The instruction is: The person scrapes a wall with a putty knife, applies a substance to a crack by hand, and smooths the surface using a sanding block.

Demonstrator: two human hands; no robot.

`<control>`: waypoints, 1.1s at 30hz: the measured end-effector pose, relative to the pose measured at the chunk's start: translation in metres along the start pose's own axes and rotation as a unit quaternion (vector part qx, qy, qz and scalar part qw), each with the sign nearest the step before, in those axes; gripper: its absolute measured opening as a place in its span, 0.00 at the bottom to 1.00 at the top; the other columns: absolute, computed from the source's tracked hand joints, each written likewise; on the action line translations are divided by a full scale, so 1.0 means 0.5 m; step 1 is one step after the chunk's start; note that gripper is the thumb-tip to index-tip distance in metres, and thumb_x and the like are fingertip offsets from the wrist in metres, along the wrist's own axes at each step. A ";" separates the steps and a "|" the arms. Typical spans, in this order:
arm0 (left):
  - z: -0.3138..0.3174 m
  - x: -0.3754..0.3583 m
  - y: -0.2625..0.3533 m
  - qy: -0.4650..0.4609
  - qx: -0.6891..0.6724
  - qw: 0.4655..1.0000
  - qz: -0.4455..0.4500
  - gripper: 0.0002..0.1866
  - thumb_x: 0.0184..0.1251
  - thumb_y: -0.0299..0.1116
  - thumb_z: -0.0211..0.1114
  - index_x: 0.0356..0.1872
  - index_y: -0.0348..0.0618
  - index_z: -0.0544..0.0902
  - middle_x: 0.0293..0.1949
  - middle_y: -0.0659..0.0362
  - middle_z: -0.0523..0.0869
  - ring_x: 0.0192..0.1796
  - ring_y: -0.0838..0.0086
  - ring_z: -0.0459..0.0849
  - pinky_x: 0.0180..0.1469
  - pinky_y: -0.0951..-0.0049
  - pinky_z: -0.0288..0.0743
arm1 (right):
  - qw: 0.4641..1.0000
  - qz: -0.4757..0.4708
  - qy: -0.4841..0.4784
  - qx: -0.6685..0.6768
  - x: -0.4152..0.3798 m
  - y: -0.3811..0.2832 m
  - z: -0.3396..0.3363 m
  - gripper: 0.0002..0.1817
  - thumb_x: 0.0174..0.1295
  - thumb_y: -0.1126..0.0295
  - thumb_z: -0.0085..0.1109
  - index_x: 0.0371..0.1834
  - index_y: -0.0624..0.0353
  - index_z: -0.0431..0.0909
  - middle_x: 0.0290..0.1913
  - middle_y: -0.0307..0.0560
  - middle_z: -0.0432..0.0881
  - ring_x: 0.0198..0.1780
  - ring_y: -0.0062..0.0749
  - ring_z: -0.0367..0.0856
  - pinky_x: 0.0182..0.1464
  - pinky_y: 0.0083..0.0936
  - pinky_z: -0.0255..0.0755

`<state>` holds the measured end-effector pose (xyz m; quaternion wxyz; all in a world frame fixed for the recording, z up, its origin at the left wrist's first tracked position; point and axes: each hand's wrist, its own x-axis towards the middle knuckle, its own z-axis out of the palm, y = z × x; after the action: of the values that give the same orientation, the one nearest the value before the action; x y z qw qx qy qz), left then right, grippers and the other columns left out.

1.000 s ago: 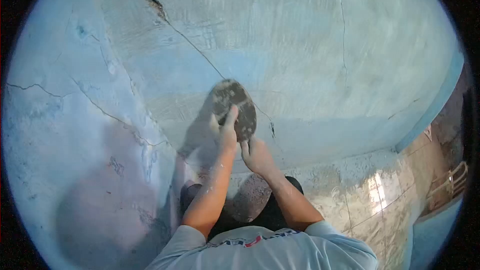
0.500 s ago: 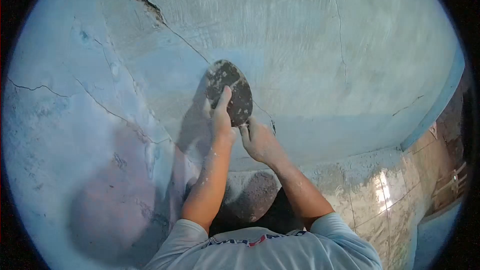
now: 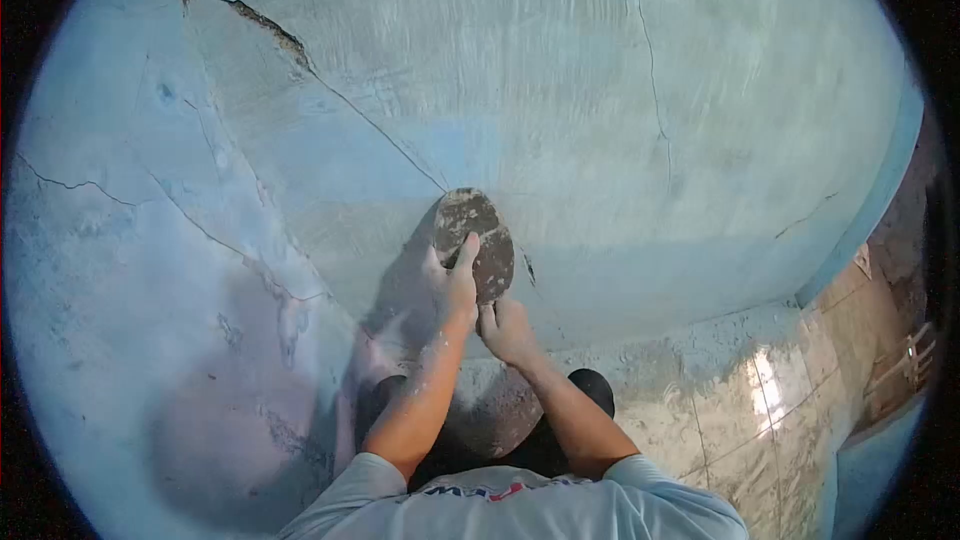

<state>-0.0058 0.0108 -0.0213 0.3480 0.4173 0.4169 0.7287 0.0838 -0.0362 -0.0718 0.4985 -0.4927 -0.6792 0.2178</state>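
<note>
A flat, dark oval piece (image 3: 495, 250), spattered with pale plaster-like spots, is tilted upright in front of the cracked wall (image 3: 600, 170). My left hand (image 3: 455, 285) grips its left side, with the thumb lying across the dark face and the fingers mostly hidden behind. At its lower end, my right hand (image 3: 512, 333) is closed, fingers curled, over what looks like a short handle. Whitish dust coats both hands and forearms. The oval's upper edge overlaps the lower end of a long diagonal crack (image 3: 375, 125).
A wider broken gap (image 3: 270, 28) lies along that crack at upper left. Another wall (image 3: 100, 290), bluish and cracked, meets this one at left. Below my hands is a rounded brownish surface (image 3: 505, 410) between my knees. Dirty tiled floor (image 3: 740, 420) extends to the right.
Both hands and the oval piece have come lower in view, closer to my body. The view has shifted slightly, and my dark-clothed knees show more.
</note>
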 end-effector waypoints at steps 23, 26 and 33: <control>0.009 0.106 0.160 -0.123 -0.070 0.990 -0.020 0.28 0.71 0.33 0.75 0.68 0.33 0.78 0.58 0.51 0.88 0.58 0.66 0.87 0.62 0.64 0.80 | 0.998 0.026 -0.030 0.047 0.116 -0.057 0.014 0.25 0.82 0.59 0.42 0.33 0.68 0.77 0.24 0.62 0.81 0.26 0.55 0.82 0.32 0.48 0.73; 0.000 0.076 0.094 -0.084 -0.077 0.994 0.006 0.27 0.72 0.34 0.74 0.67 0.32 0.79 0.57 0.52 0.89 0.56 0.67 0.87 0.60 0.64 0.80 | 0.997 -0.043 0.056 0.035 0.077 -0.007 0.055 0.23 0.81 0.62 0.43 0.35 0.69 0.79 0.23 0.63 0.81 0.28 0.62 0.82 0.35 0.50 0.74; 0.012 0.093 0.181 -0.087 -0.068 0.993 -0.033 0.27 0.71 0.35 0.75 0.64 0.31 0.80 0.55 0.54 0.88 0.56 0.69 0.86 0.60 0.66 0.78 | 0.997 0.046 -0.055 0.029 0.114 -0.062 0.012 0.26 0.82 0.57 0.44 0.37 0.71 0.79 0.27 0.67 0.82 0.30 0.65 0.84 0.37 0.50 0.76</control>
<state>-0.0340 0.0152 0.0765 0.4342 0.4402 0.3477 0.7048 0.0635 0.0024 -0.0233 0.4641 -0.4963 -0.6752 0.2871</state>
